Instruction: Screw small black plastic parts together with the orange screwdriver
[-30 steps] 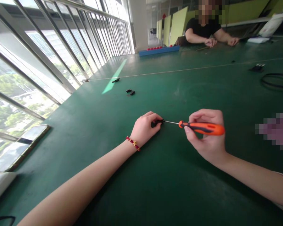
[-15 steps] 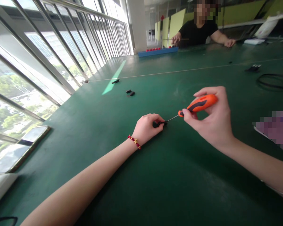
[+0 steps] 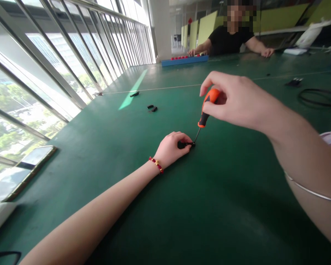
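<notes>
My left hand (image 3: 173, 147) rests on the green table with thumb and fingers closed around a small black part (image 3: 191, 144). Most of that part is hidden by the fingers, so I cannot make out its kind. My right hand (image 3: 231, 101) grips an orange and black screwdriver (image 3: 204, 118) by its handle, above and to the right of the left hand. The screwdriver stands steeply, and its thin shaft slants down to the outer end of the black part. Whether the tip sits in a screw is too small to tell.
Small black pieces (image 3: 153, 109) and another black piece (image 3: 134, 94) lie farther off on the table (image 3: 121, 228). A phone (image 3: 24, 173) is at the left edge by the railing. A black cable (image 3: 317, 97) lies right. Across the table, a person (image 3: 226, 40) sits behind a blue tray (image 3: 182, 62).
My right hand has risen and swung left, tipping the screwdriver from a low slant to nearly upright. The left hand has stayed on the black part. The other person's hand has lowered to the blue tray.
</notes>
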Tool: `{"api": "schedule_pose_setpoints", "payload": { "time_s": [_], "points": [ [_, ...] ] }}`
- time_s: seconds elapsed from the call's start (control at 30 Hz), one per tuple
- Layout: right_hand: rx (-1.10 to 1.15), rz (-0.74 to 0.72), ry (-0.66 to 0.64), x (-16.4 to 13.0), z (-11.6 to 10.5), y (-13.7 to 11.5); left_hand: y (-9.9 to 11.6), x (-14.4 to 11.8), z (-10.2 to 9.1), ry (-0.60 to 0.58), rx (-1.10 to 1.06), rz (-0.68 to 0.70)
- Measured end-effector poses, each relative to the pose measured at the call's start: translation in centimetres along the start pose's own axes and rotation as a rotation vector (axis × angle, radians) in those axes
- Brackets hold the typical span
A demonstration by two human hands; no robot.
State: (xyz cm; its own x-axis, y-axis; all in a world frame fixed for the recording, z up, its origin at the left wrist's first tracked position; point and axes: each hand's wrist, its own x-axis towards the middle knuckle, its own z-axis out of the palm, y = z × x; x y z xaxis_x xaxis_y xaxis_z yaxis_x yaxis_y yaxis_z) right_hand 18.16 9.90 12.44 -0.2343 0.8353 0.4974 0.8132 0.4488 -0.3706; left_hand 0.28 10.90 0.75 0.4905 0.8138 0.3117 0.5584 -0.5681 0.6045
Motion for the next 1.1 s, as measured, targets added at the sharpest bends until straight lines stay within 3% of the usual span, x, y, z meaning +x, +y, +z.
{"api": "schedule_pose_setpoints", "payload": {
  "time_s": [0.1, 0.57, 0.73, 1.1],
  "points": [
    [-0.079, 0.000, -0.076, 0.8, -0.5, -0.3, 0.1, 0.0, -0.1, -0.004, -0.012, -0.004],
    [-0.148, -0.080, -0.042, 0.1, -0.4, 0.6, 0.0, 0.0, -0.2, -0.046, 0.009, 0.003],
    [-0.048, -0.124, -0.033, 0.0, -0.3, 0.5, 0.2, -0.1, 0.0, -0.003, 0.046, 0.003],
    [-0.092, -0.072, -0.066, 0.0, -0.7, 0.5, 0.1, -0.2, 0.0, 0.019, 0.128, -0.016]
  ]
}}
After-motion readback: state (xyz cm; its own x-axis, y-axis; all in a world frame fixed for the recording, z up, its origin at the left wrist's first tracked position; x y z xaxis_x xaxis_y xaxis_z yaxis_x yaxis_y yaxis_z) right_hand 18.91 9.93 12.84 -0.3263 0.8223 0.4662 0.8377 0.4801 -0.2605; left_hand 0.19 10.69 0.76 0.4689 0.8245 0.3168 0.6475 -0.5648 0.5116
